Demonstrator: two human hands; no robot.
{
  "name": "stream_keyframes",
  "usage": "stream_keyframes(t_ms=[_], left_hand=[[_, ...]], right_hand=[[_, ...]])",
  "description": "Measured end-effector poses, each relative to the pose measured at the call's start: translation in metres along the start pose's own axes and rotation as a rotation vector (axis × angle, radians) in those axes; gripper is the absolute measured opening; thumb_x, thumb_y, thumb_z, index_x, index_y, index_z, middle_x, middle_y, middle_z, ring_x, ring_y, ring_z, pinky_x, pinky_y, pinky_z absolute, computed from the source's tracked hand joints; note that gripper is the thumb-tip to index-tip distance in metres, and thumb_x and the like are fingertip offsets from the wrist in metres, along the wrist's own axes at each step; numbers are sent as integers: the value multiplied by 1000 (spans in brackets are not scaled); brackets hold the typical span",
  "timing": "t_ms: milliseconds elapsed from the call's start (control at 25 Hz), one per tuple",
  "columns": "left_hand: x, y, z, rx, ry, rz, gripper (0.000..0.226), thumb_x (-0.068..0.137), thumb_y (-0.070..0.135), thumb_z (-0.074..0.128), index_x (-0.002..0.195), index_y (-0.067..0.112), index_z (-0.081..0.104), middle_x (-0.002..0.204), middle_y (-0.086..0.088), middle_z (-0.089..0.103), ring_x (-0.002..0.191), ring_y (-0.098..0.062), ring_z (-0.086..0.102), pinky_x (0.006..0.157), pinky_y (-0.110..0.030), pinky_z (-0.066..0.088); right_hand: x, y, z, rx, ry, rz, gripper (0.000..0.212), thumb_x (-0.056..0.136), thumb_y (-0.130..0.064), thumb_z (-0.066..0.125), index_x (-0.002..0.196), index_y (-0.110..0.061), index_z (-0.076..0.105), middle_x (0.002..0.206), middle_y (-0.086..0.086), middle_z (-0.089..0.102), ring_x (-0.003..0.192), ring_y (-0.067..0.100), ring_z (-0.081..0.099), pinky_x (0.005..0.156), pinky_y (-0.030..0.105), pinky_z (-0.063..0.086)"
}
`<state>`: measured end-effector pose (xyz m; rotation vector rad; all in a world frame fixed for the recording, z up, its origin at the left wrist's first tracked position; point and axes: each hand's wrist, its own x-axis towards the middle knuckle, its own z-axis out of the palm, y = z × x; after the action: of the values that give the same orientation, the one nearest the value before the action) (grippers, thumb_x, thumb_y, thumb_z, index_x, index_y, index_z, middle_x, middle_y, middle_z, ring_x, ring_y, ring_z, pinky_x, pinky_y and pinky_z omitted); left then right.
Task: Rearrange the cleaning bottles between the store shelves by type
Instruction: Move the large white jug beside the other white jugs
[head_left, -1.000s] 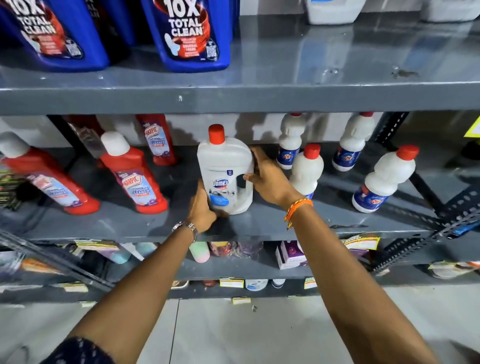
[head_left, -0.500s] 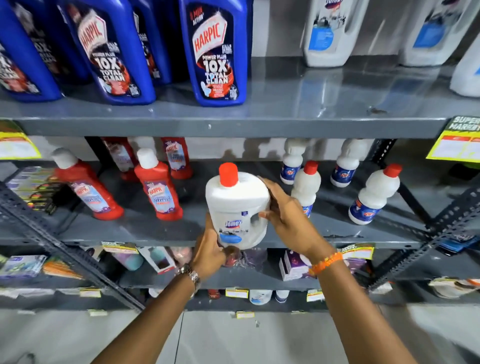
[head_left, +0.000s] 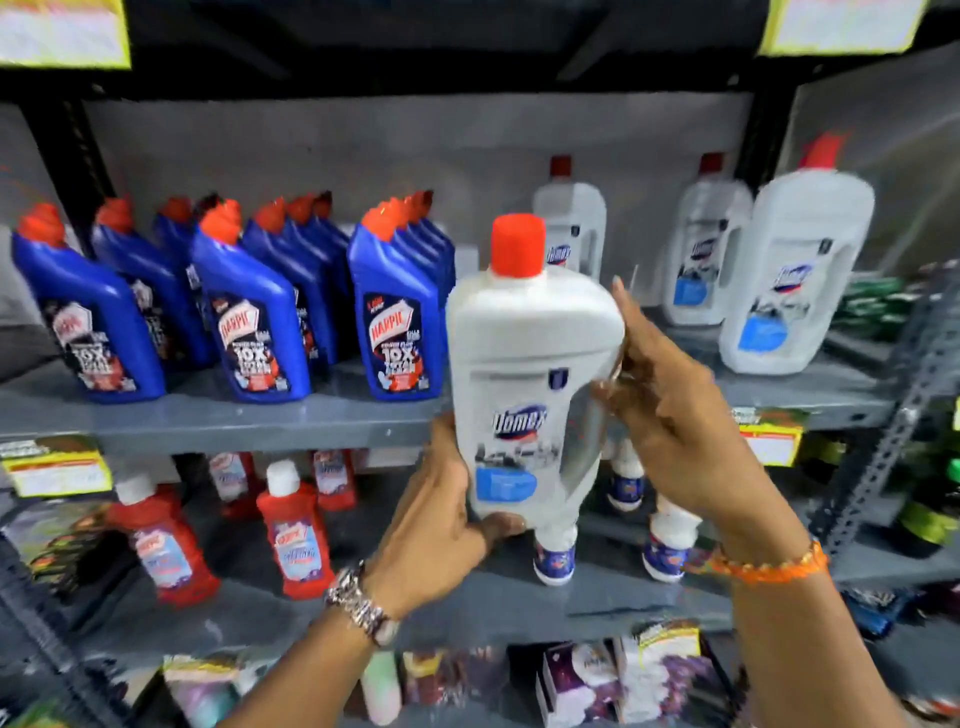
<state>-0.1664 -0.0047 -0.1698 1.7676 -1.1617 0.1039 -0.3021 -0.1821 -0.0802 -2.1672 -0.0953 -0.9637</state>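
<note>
With the left hand (head_left: 441, 525) cupped under the base and the right hand (head_left: 670, 415) closed around the handle, the white Domex bottle (head_left: 524, 395) should stay upright and land in the gap beside the 3 same white bottles (head_left: 795, 275) on the upper shelf (head_left: 218, 415).

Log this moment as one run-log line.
phase: carrying | held: white Domex bottle, upright, off the shelves | left hand: under base | right hand: at handle side | likely target: upper shelf

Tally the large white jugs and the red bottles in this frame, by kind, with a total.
Large white jugs: 4 (the held jug plus 3 on the upper shelf)
Red bottles: 4 (all on the lower shelf)
Total: 8
</note>
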Motion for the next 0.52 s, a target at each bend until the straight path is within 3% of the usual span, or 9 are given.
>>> stream_keyframes(t_ms=[80,160,280,360,440,520], left_hand=[[37,19,-2,-2,17,57,92,69,24,89,134,41,26,138,9,50,130,-5,53,109,-28,46],[71,28,2,13,24,78,90,70,22,89,131,42,26,140,3,55,129,-12,55,109,-33,47],[122,38,12,69,-3,49,94,70,20,90,138,22,25,135,4,61,121,-13,60,98,-27,50],[151,40,20,102,-68,11,93,71,18,90,138,13,26,135,0,62,120,-16,62,92,-24,48],[176,36,26,123,-124,-7,92,70,15,90,136,10,25,138,-5,61,124,-22,61,95,-23,47],[193,30,31,139,-141,-34,92,69,12,90,134,9,26,137,-8,60,125,-23,60,96,-24,46]], right_hand=[[29,-5,-22,-33,66,-53,80,90,22,48,155,-16,24,151,-11,46,126,-13,48,97,3,40],[57,6,-38,-77,105,-90,75,93,17,48,156,-14,23,151,6,49,133,9,52,99,7,43],[97,38,-61,-172,174,-77,72,96,0,53,157,-21,21,125,32,58,116,41,58,101,40,53],[116,63,-70,-206,199,-17,71,96,-6,56,156,-24,24,122,31,61,114,41,59,101,52,50],[129,82,-75,-171,201,31,68,96,-4,57,155,-23,28,130,17,64,123,30,60,107,47,48],[140,99,-75,-164,189,46,67,95,-4,57,153,-26,32,125,13,67,121,27,62,107,42,50]])
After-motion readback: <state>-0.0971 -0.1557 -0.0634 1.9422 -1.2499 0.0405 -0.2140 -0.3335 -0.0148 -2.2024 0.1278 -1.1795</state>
